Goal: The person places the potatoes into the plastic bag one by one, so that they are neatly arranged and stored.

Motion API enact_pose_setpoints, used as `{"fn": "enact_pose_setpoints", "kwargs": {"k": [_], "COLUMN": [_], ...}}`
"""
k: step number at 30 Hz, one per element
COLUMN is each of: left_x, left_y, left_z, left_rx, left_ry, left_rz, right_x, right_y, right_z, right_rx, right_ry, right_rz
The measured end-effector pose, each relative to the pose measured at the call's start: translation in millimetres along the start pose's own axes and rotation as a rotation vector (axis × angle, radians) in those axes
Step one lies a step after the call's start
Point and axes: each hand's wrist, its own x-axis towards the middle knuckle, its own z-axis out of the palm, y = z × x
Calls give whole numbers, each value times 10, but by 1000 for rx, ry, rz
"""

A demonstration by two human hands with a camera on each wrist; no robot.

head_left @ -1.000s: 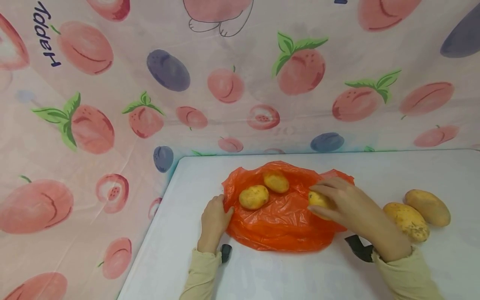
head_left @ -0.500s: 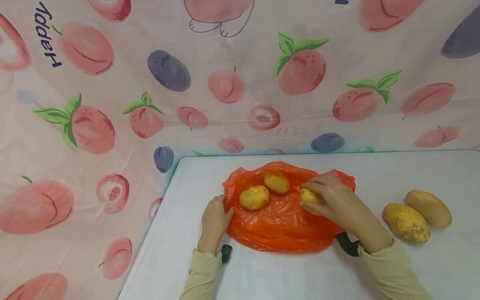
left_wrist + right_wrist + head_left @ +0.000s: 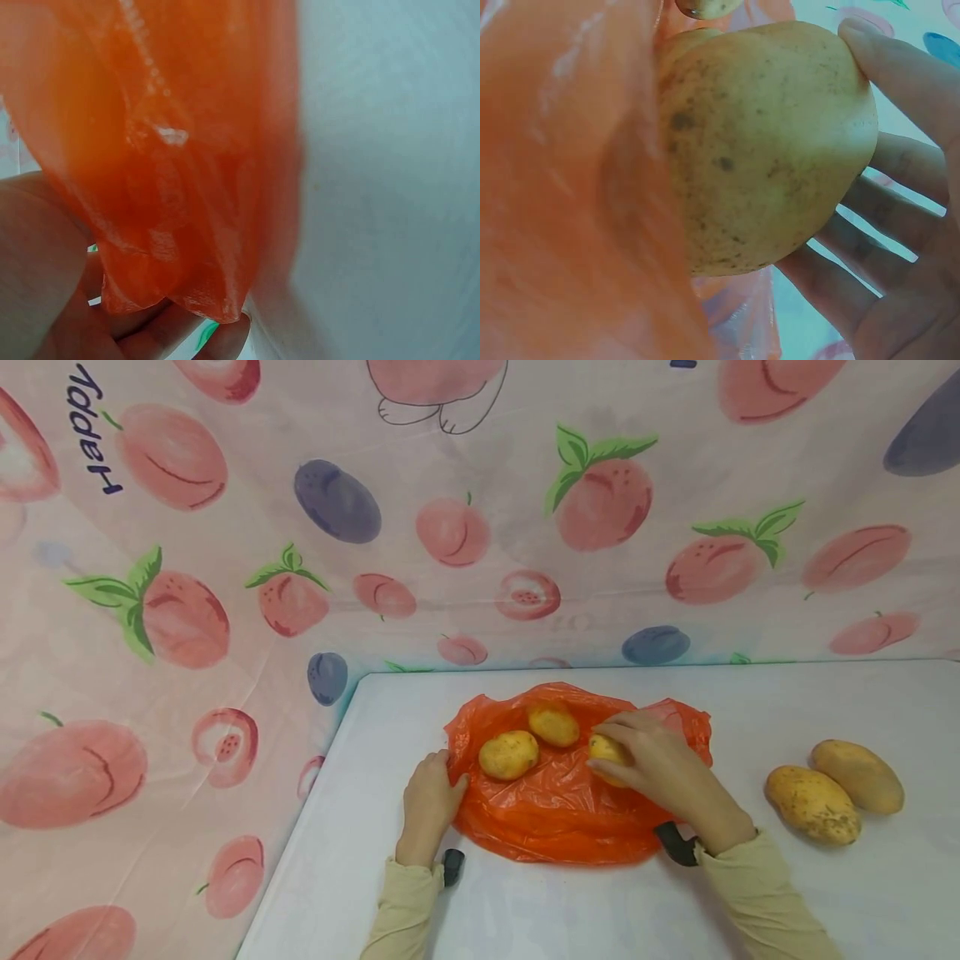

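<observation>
An orange-red plastic bag (image 3: 547, 835) lies spread with its mouth facing up. Inside it are two yellow potatoes, one on the left (image 3: 508, 755) and one farther back (image 3: 553, 725). My left hand (image 3: 431, 802) grips the bag's left edge; in the left wrist view the thin film (image 3: 180, 225) passes between thumb and fingers. At the bag's right side, my right hand (image 3: 663, 768) holds a third potato (image 3: 609, 758) between thumb and fingers. Seen from the right wrist, this potato (image 3: 772, 150) has dark specks, and a fold of the bag covers its left side.
Two larger potatoes, one speckled (image 3: 812, 806) and one smoother (image 3: 858, 777), lie touching on the white table (image 3: 847, 893) at the right. Behind the table hangs a pink fruit-print cloth (image 3: 480, 468). Small black devices (image 3: 453, 867) sit at both wrists.
My right hand has moved left with its potato, farther over the bag and closer to the other two potatoes. The left hand stays at the bag's edge.
</observation>
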Motion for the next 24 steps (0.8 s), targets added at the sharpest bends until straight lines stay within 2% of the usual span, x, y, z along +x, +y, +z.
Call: {"fn": "enact_pose_setpoints", "kwargs": {"k": [13, 24], "left_x": [-4, 0], "left_y": [-2, 1], "left_z": [0, 5], "left_rx": [-1, 1], "left_ry": [-11, -2], "left_rz": [-13, -10], "right_x": [56, 108], "right_y": [140, 165], "right_z": [220, 297], "right_rx": [18, -7], "right_ry": [34, 21], "right_rz": [-10, 47]}}
